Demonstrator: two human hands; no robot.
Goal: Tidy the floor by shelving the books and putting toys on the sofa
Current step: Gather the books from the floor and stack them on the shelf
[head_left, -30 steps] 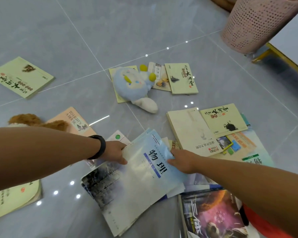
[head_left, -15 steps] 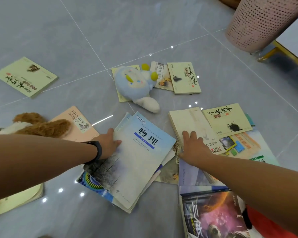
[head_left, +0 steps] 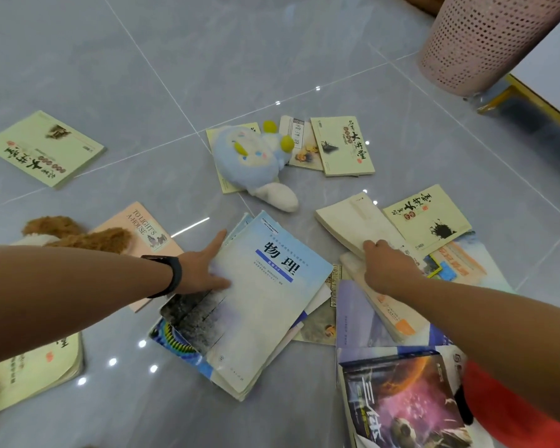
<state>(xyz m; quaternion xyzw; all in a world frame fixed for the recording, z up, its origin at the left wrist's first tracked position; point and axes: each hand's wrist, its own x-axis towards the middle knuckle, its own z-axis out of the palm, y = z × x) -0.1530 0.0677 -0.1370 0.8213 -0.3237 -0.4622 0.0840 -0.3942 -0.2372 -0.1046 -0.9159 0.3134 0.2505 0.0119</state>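
Note:
Books lie scattered on the grey tiled floor. My left hand (head_left: 204, 270) rests with straight fingers on the left edge of a pale blue textbook (head_left: 265, 299), the top of a small stack. My right hand (head_left: 385, 268) curls its fingers round the near edge of a thick cream book (head_left: 353, 218), which is tipped up slightly. A blue plush toy (head_left: 249, 156) lies beyond the stack on a yellow-green book. Partly over a pink book (head_left: 146, 227) at the left lies a brown plush toy (head_left: 78, 234).
More yellow-green books lie at the far left (head_left: 42, 147), near left (head_left: 33, 370), centre back (head_left: 343, 145) and right (head_left: 427, 218). A dark space-cover book (head_left: 401, 405) and something red (head_left: 514, 412) are beside my right arm. A pink perforated basket (head_left: 485, 40) stands back right.
The blue textbook stack has slid left and away under my left hand. My right hand left that stack, reached onto the cream book and now curls round its edge.

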